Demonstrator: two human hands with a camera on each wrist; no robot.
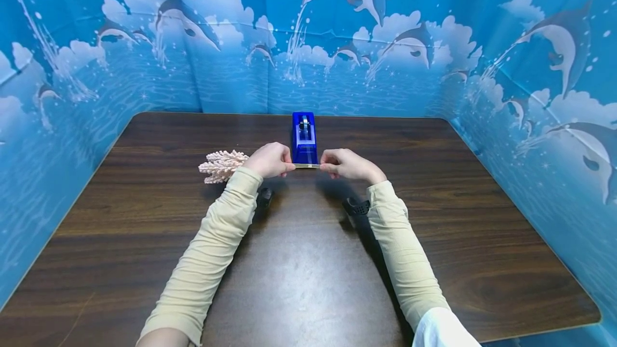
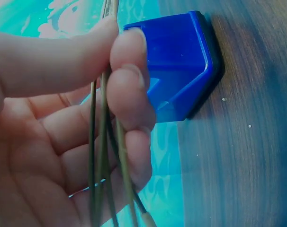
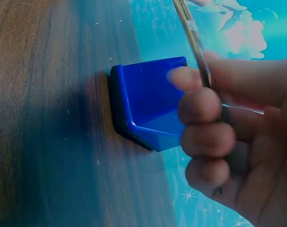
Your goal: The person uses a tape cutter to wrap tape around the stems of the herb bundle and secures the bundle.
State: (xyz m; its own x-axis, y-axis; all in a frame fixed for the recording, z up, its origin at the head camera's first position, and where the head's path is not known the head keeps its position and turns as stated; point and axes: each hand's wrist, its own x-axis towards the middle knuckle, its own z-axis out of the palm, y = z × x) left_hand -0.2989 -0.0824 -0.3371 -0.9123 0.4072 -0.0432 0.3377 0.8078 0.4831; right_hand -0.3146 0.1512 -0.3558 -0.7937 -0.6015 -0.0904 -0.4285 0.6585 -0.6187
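A bundle of thin brown-green stems [image 1: 307,165] stretches between my two hands, right at the front end of a blue tape dispenser [image 1: 305,154]. My left hand [image 1: 266,160] pinches the bundle between thumb and fingers; in the left wrist view the stems [image 2: 103,161] cross the palm and spread apart lower down. Past that hand, on the left, juts a pale pink, branching, coral-like flower head [image 1: 222,166]. My right hand [image 1: 352,165] pinches the other end with thumb and forefinger, its other fingers curled. A shiny clear strip [image 3: 191,24] shows on the stems in the right wrist view.
The dispenser stands on a dark wood-grain table [image 1: 482,240] near its far edge, with a tape roll [image 1: 305,126] in it. A blue dolphin-print curtain [image 1: 231,79] surrounds the table's back and sides. Dark wrist-worn devices [image 1: 356,206] hang under both wrists.
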